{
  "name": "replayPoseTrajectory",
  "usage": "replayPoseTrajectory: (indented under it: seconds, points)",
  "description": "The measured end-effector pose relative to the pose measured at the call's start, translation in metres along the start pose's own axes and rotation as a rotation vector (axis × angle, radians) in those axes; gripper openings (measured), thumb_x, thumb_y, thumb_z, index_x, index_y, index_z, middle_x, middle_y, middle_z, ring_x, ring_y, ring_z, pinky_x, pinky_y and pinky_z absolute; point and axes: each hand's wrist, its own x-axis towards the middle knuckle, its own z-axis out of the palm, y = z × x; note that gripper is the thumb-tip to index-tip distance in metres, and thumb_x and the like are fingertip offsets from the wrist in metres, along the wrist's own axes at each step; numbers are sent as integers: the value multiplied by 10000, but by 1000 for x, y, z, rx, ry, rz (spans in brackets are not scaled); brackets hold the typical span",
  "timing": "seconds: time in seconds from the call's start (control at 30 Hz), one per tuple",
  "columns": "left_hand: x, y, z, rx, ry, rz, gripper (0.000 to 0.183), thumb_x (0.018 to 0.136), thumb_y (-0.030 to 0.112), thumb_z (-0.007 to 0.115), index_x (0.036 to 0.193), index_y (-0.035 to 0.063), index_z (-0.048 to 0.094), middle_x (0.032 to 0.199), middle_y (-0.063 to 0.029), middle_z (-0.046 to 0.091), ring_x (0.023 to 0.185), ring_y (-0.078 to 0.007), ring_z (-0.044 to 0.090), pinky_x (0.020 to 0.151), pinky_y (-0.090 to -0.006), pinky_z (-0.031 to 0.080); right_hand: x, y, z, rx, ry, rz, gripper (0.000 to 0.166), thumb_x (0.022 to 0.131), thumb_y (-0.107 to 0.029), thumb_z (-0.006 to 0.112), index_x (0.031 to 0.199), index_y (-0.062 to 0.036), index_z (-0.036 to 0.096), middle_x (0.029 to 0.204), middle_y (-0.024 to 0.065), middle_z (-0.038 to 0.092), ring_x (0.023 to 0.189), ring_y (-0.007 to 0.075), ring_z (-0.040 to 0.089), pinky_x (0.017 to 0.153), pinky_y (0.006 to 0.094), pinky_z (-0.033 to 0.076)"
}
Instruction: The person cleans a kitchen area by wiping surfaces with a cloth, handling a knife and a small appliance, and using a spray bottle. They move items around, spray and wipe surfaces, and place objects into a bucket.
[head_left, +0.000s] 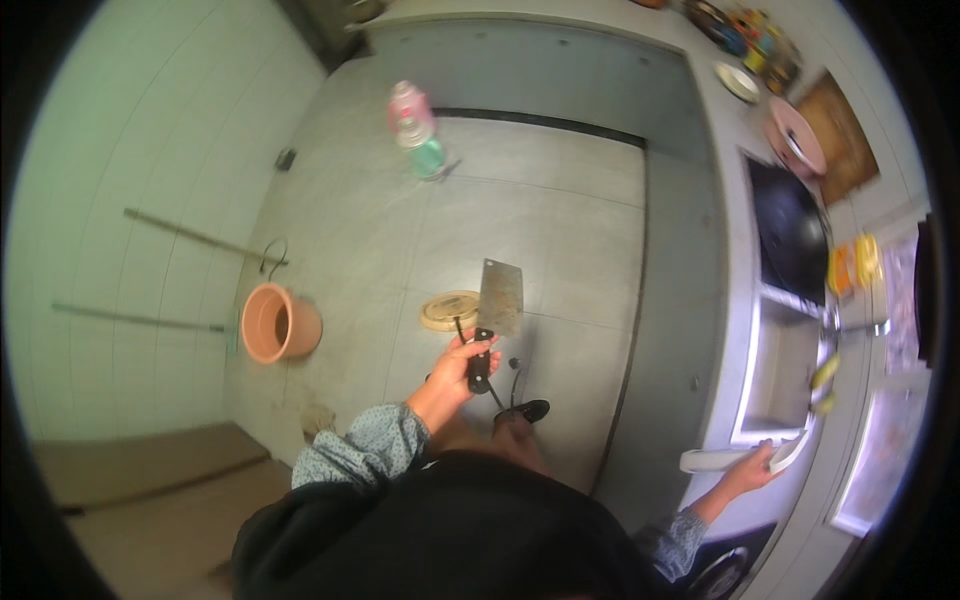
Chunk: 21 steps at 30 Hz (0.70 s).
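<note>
A cleaver (501, 298) with a broad, stained blade and black riveted handle is in my left hand (457, 367), held over the floor with its blade pointing away from me. My right hand (748, 471) reaches out to the counter on the right, just below the sink (784, 367), and its fingers grip a white object (787, 453), perhaps a dish or tray. Beside that hand a long white piece (709, 460) extends over the counter's edge; whether both are one item I cannot tell. Under the cleaver, a round yellowish board-like item (450, 309) is on the floor.
An orange bucket (306, 330) stands near the left wall. Two thermos flasks, pink (412, 105) and green (427, 156), stand on the floor ahead. Along the counter are a black wok (787, 225), a pink basin (796, 135), a plate (738, 82) and several bottles. A cord lies near my foot.
</note>
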Motion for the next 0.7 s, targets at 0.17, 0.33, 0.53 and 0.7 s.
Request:
replayPoseTrajectory:
  seconds: [0.17,0.33,0.53,0.7]
  points:
    - [14,17,-8,-137,65,102,467,738,-75,585,1136,93,408,954,-134,575,752,-286,599,596,-364,525,-33,-46,109,379,-599,229,419,727,-98,603,1129,-25,509,877,80,582,691,133,528,642,287,446]
    - [29,52,-57,-130,86,233,416,795,-2,543,1182,109,440,949,-86,526,760,-195,555,600,-286,509,-151,-183,194,654,-1205,-9,608,701,10,472,1302,-25,383,1148,103,518,750,113,525,687,242,465]
    - [27,91,-94,-350,94,549,224,776,-20,543,989,40,509,796,-50,512,672,-169,548,551,-270,472,-267,-237,277,610,-1833,-191,489,741,17,548,1222,18,456,1075,90,587,776,93,526,679,227,451]
    - [39,119,-148,-535,92,794,227,768,-20,539,982,34,489,780,-70,514,665,-185,529,566,-283,456,-364,-299,322,590,-2215,-317,407,794,-70,594,1184,3,501,1033,60,602,791,86,520,707,232,443]
